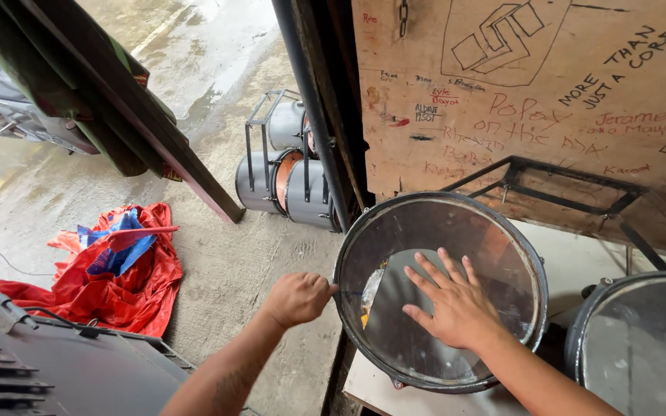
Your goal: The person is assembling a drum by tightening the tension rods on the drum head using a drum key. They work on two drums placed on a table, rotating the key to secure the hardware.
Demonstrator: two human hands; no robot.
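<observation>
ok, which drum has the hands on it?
The middle drum, with the clear head: right hand flat on the skin, left hand at its rim. The right drum and floor drums sit untouched.

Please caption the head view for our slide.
Right hand flat on a clear drumhead; left hand grips its rim.
</observation>
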